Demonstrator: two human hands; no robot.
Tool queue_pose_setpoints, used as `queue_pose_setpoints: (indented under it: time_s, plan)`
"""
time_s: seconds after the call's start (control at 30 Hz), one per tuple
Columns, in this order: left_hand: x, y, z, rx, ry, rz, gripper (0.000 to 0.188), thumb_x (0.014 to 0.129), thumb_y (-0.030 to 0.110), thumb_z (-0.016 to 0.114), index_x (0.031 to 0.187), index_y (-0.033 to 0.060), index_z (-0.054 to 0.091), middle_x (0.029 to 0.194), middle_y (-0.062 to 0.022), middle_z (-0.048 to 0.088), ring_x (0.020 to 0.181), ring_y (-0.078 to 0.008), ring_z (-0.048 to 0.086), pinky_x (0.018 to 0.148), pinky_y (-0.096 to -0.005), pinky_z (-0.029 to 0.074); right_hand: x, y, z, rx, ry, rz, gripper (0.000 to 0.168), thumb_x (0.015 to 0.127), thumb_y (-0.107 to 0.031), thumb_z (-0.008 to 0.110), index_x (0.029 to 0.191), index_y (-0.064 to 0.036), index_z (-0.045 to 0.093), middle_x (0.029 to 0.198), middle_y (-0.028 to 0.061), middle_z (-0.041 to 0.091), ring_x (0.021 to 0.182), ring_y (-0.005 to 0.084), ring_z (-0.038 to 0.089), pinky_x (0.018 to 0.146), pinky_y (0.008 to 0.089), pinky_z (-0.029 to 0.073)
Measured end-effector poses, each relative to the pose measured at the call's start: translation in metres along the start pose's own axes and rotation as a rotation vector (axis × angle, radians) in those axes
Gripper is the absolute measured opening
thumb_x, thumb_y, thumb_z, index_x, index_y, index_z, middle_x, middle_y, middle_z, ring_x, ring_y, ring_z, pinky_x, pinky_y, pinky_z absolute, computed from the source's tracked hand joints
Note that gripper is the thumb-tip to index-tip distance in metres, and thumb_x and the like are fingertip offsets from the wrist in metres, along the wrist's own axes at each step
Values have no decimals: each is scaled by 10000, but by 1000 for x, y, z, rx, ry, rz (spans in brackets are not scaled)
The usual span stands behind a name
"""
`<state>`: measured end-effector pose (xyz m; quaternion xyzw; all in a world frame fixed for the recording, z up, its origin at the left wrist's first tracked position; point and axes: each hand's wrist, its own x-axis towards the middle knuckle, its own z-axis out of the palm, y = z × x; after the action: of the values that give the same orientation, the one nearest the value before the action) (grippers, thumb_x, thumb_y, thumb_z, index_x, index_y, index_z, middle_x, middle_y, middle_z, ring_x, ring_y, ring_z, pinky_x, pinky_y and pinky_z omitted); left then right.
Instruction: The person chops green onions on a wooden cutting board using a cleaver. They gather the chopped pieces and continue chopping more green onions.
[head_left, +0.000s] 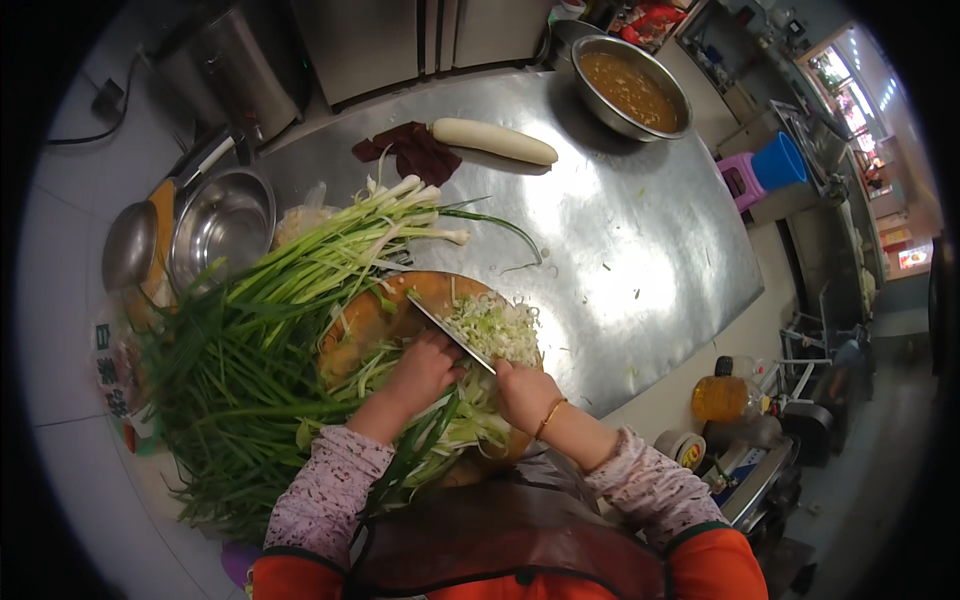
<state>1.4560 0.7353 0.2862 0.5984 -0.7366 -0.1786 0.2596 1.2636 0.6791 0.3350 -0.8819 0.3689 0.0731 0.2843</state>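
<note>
My right hand (527, 394) grips the handle of a kitchen knife (454, 334), seen almost edge-on, its blade slanting up and left. Close against the near-left side of the blade, my left hand (424, 369) is curled over spring onion stalks; its fingertips are partly hidden. Beyond the blade lies a heap of chopped spring onion (499, 326) on a round wooden chopping block (352, 337). More cut pale-green stalks (480, 424) cover the block's near side. A large bunch of whole spring onions (300, 307) sprawls at the left, white bulbs pointing away from me.
A white radish (495, 142) and a dark red cloth-like piece (412, 150) lie on the metal table (600, 225). At the far right corner stands a steel bowl of brown liquid (630, 94). An empty steel bowl (225, 225) and a ladle-like metal bowl (130, 244) sit left.
</note>
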Motion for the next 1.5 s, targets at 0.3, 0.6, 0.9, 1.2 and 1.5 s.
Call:
queue_pose_setpoints:
  time_s: [0.3, 0.6, 0.9, 1.2, 1.5]
  plan:
    - [-1, 0, -1, -37, 35, -28, 291, 677, 168, 662, 927, 33, 601, 986, -112, 547, 978, -306, 488, 873, -392, 402, -11, -1, -8, 26, -80, 19, 203, 749, -83, 501, 927, 13, 478, 777, 213, 590, 653, 373, 589, 587, 441, 479]
    - [-4, -1, -1, -45, 35, -10, 274, 674, 145, 664, 911, 20, 603, 996, -124, 549, 979, -312, 484, 863, -394, 408, -24, 1, -22, 66, -101, -1, 191, 740, -77, 506, 909, 6, 471, 730, 211, 574, 637, 382, 572, 591, 451, 472]
    - [-9, -1, -7, -133, -152, -163, 331, 693, 139, 652, 997, 28, 583, 1041, -139, 545, 1000, -323, 481, 888, -396, 400, -22, -5, -42, 89, -89, -38, 189, 725, -64, 513, 891, 21, 480, 651, 214, 565, 610, 390, 565, 563, 465, 463]
    - [-15, -11, -16, -99, -120, -70, 313, 695, 120, 642, 999, 56, 603, 1050, -110, 554, 1020, -327, 477, 894, -397, 402, 10, -7, -24, 22, -70, -58, 186, 732, -71, 520, 884, 21, 467, 692, 203, 571, 636, 387, 570, 581, 461, 466]
    - [-14, -6, -5, -122, 4, -59, 281, 657, 64, 653, 933, 38, 612, 1028, -115, 558, 1025, -330, 466, 889, -404, 400, 11, -12, -11, -21, -99, -45, 186, 730, -80, 511, 900, -5, 493, 787, 201, 591, 702, 355, 600, 619, 424, 489]
